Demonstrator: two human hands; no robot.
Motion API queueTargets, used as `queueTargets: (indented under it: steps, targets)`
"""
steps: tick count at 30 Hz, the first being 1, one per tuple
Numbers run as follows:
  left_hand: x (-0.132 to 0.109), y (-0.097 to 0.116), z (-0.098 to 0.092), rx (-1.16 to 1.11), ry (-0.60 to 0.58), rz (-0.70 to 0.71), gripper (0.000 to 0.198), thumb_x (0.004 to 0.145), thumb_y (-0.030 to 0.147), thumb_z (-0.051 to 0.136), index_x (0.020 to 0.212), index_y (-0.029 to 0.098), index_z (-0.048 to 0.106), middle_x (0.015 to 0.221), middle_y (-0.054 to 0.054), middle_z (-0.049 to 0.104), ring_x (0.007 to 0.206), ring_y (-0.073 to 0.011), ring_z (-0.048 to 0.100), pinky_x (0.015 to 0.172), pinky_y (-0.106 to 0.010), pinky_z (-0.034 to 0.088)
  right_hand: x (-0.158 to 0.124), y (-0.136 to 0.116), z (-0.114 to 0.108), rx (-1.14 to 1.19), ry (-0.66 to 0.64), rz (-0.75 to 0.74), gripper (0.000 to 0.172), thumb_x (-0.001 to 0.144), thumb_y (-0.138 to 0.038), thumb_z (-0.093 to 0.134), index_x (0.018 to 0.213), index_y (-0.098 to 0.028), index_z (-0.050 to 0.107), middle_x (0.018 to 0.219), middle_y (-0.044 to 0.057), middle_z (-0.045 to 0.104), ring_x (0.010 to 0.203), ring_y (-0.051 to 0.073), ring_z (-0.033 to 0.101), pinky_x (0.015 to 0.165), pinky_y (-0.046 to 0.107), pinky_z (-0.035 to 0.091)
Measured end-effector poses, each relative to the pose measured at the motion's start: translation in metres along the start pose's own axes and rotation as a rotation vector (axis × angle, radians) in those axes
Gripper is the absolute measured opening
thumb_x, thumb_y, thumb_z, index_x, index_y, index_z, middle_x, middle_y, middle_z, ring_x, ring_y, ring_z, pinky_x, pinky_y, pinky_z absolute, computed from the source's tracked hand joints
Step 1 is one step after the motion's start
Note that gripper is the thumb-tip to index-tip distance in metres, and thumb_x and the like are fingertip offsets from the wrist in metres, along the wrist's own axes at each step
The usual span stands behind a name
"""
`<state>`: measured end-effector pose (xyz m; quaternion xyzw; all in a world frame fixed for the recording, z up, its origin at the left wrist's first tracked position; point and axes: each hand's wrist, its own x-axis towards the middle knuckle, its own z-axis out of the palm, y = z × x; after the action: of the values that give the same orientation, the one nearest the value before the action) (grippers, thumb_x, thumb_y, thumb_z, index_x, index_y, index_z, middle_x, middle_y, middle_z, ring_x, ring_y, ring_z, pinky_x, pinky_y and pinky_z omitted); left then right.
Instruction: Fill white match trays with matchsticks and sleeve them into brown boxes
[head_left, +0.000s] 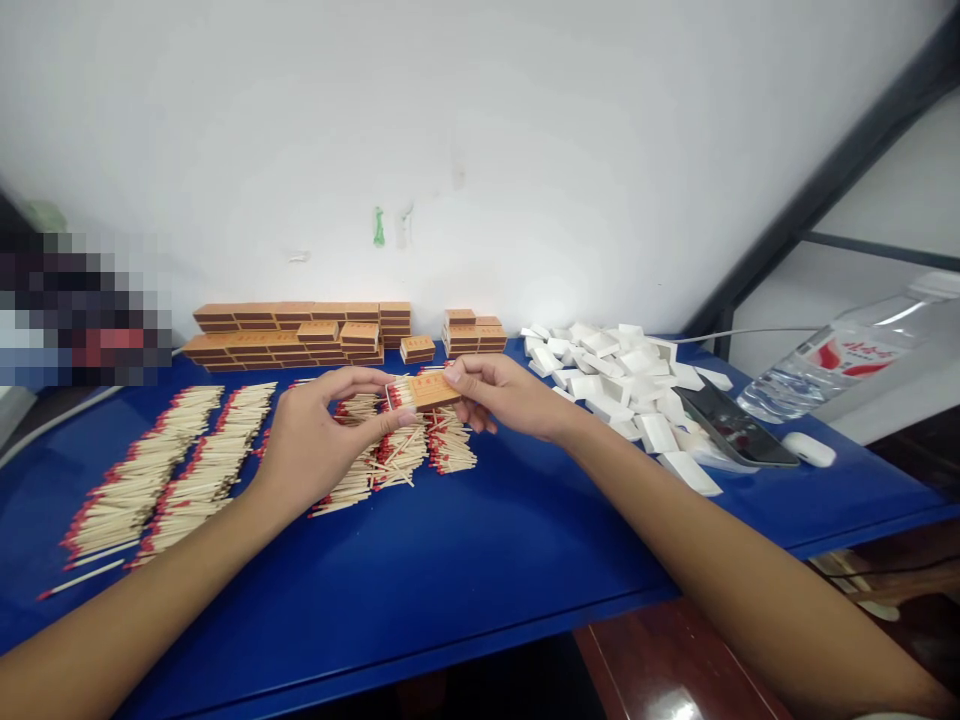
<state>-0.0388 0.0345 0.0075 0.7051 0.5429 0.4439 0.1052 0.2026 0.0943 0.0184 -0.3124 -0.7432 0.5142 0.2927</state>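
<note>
Between my two hands, above the blue table, is a matchbox with its tray slid partly out to the left. Red-tipped matches show in the exposed part of the tray. My left hand is closed on the tray end, thumb below and fingers above. The orange sleeve is gripped at its right end by my right hand, thumb on top. Loose matches lie in rows beneath and behind my hands, partly hidden by them.
Long rows of matches cover the table's left side. Stacked matchboxes line the wall. At right lie a heap of white trays, a phone, a white earphone case and a tilted water bottle. The blue table's front edge is near me.
</note>
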Motion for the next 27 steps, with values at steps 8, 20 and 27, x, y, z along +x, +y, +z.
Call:
queueTargets:
  steps: [8,20,27]
  targets:
    - [-0.001,0.002,-0.001,-0.028,0.016,0.04,0.041,0.072,0.051,0.09,0.103,0.028,0.077,0.111,-0.001,0.08,0.104,-0.0244,0.075,0.094,-0.035,0.057,0.003,0.005,0.013,0.086,0.112,0.02,0.038,0.098,-0.056,0.063,0.111,-0.025,0.046,0.069,-0.003,0.066,0.046,0.011,0.058,0.039,0.024,0.042]
    - [-0.008,0.008,0.002,-0.034,-0.112,0.213,0.06,0.061,0.05,0.097,0.112,0.031,0.073,0.087,0.003,0.072,0.086,-0.0212,0.065,0.079,-0.033,0.05,-0.014,-0.007,0.043,0.091,-0.205,-0.065,0.047,0.107,-0.063,0.034,0.118,-0.021,0.049,0.077,-0.003,0.059,0.059,0.01,0.052,0.055,0.023,0.046]
    - [-0.009,0.008,-0.001,-0.006,-0.091,0.239,0.045,0.061,0.052,0.096,0.086,0.027,0.07,0.085,0.003,0.069,0.081,-0.0198,0.061,0.072,-0.031,0.047,-0.02,-0.017,0.037,0.133,-0.232,0.061,0.062,0.105,-0.067,0.036,0.15,-0.025,0.032,0.083,-0.002,0.058,0.066,0.012,0.052,0.062,0.026,0.046]
